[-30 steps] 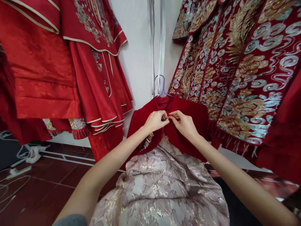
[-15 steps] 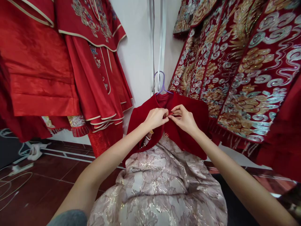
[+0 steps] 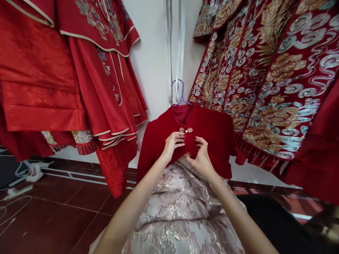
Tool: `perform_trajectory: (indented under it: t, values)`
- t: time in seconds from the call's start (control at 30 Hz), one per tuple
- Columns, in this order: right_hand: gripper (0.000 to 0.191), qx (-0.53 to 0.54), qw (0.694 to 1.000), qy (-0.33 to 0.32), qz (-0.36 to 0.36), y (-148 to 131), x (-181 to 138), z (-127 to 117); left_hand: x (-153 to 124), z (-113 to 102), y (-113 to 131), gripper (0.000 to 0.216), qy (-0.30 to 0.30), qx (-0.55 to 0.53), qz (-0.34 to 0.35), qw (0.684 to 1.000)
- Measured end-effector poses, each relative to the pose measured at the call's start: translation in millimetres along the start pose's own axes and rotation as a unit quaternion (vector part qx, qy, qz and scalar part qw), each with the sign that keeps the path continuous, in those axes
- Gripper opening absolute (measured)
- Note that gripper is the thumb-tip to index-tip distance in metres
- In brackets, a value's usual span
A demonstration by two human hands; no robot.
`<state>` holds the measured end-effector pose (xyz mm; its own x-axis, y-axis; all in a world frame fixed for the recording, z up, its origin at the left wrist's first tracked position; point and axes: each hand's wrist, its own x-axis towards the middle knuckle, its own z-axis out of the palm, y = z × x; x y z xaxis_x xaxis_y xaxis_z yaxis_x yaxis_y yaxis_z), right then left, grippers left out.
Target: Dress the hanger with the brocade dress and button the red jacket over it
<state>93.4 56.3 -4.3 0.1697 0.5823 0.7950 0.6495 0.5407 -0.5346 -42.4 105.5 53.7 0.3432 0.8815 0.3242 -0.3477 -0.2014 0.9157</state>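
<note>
A short red velvet jacket [image 3: 156,141] hangs on a purple hanger [image 3: 182,92] over a pale, metallic-patterned dress [image 3: 174,211]. The jewelled flower clasp [image 3: 186,130] at its collar joins the two front edges. My left hand [image 3: 173,144] lies on the jacket front just below the clasp, fingers slightly apart. On the other side of the front opening, my right hand [image 3: 202,155] touches the velvet with fingers bent and thumb spread away. Between the hands, part of a second small ornament [image 3: 188,154] shows near the right thumb.
Red garments with pale trim [image 3: 97,70] hang at the left. Heavily embroidered red garments [image 3: 280,88] hang at the right. White straps [image 3: 174,46] run down above the hanger. White shoes [image 3: 34,171] and cables lie near a low rail [image 3: 76,176] on the tiled floor.
Both hands have let go of the collar fastening and moved down and apart. The clasp, previously covered by the fingers, now shows joined.
</note>
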Motion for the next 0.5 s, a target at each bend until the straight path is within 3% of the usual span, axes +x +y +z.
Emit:
perform_trajectory:
  t: [0.07,0.13,0.2,0.27,0.4,0.5]
  values:
    - [0.060,-0.069,0.997,-0.007,0.018,5.0,-23.9,-8.2,-3.7,-1.8,-8.8,0.031,-0.002,-0.018,-0.029,0.999]
    - [0.050,-0.084,0.993,-0.003,0.081,6.5,-38.3,-17.4,-7.3,2.7,-16.7,0.030,0.038,-0.009,-0.068,0.997]
    - [0.042,-0.053,0.988,0.007,0.142,2.3,-42.8,-27.3,-13.6,13.8,-23.1,0.033,0.080,-0.025,-0.113,0.990]
    - [0.035,0.008,0.986,-0.013,0.164,-7.5,-40.5,-39.0,-24.8,29.7,-27.1,0.041,0.084,-0.090,-0.145,0.982]
    - [0.031,0.124,0.977,-0.104,0.138,-33.5,-32.9,-71.2,-56.7,60.2,-29.3,0.047,0.093,-0.257,-0.091,0.958]
    - [0.044,0.149,0.962,-0.183,0.135,-50.2,-31.9,-97.0,-77.2,70.8,-34.1,0.057,0.027,-0.293,-0.031,0.955]
